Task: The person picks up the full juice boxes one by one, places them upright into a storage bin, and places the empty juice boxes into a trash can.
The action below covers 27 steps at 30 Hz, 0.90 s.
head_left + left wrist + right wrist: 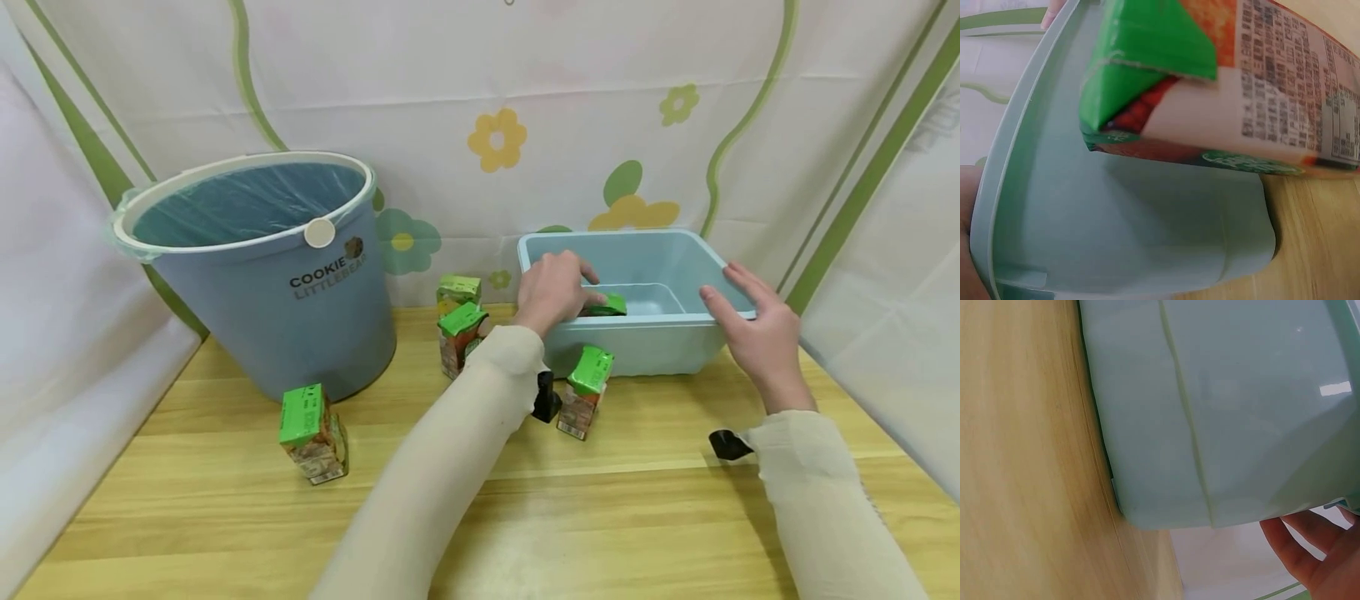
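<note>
The left hand [553, 287] reaches over the front left of the blue tub [637, 346], its thumb at a green-topped carton [611, 305] that lies inside, by the tub's front wall. Whether the fingers grip that carton I cannot tell. The right hand [768, 337] holds the tub's front right corner, thumb and fingers spread over the rim. A front carton [588, 383] stands just before the tub, near its left end. Left of the tub are a rear carton [459, 287] and, just before it, a middle carton [457, 333], partly behind the left sleeve [457, 467]. Farther left of the tub stands a lined bucket [300, 333], with a far carton [311, 429] in front of it. Behind the tub hangs a flowered cloth [435, 133]
</note>
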Each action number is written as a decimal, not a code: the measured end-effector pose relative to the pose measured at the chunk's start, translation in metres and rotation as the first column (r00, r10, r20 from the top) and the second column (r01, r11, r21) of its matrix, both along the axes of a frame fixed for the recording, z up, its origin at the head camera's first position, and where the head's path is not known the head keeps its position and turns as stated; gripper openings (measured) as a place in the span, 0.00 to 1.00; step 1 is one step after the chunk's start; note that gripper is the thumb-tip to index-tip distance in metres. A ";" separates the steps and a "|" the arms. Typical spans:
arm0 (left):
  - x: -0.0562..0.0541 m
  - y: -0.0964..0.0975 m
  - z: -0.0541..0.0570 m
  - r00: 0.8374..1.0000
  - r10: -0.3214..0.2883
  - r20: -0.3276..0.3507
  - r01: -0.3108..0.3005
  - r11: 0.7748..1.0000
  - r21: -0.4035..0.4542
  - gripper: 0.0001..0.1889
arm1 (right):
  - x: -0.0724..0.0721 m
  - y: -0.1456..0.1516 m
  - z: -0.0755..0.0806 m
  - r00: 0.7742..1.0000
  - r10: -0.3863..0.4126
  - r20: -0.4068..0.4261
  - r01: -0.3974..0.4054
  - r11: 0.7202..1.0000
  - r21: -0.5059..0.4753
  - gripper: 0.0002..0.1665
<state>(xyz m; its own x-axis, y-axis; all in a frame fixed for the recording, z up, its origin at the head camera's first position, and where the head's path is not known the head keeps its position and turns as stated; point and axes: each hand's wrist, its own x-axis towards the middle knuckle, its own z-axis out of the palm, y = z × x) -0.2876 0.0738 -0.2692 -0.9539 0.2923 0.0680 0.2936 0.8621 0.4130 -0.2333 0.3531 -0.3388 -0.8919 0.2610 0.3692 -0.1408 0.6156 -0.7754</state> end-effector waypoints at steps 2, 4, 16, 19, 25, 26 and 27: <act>0.000 -0.001 -0.001 1.000 0.000 -0.005 0.001 0.999 0.041 0.18 | 0.000 0.000 0.000 1.000 0.000 0.001 0.000 1.000 0.003 0.40; 0.001 -0.003 -0.002 1.000 0.005 -0.016 -0.004 0.997 0.080 0.17 | -0.001 -0.001 -0.001 1.000 0.002 0.004 -0.002 1.000 0.003 0.40; 0.005 -0.011 -0.005 0.995 -0.075 -0.059 0.088 0.959 0.269 0.12 | 0.002 0.002 0.000 1.000 -0.014 0.017 0.014 1.000 -0.012 0.40; 0.007 -0.017 -0.006 0.992 -0.118 -0.044 0.126 0.913 0.387 0.12 | 0.001 0.002 0.000 1.000 -0.020 0.013 0.020 1.000 -0.008 0.40; 0.014 -0.032 -0.002 0.977 -0.212 0.032 0.145 0.763 0.630 0.14 | 0.000 0.001 0.000 1.000 -0.013 0.013 0.013 1.000 -0.005 0.40; 0.016 -0.035 0.000 0.975 -0.218 0.043 0.139 0.750 0.646 0.15 | 0.001 0.001 0.000 1.000 -0.010 0.016 0.010 1.000 -0.007 0.40; 0.017 -0.037 0.001 0.974 -0.220 0.053 0.131 0.739 0.661 0.16 | 0.001 0.001 0.001 1.000 -0.010 0.018 0.010 1.000 -0.009 0.41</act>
<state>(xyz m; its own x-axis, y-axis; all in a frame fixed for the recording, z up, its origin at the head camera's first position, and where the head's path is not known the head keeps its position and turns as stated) -0.2704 0.0369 -0.2684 -0.9034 0.3824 0.1940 0.3229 0.3089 0.8946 -0.2321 0.3546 -0.3382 -0.8958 0.2736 0.3503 -0.1202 0.6096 -0.7835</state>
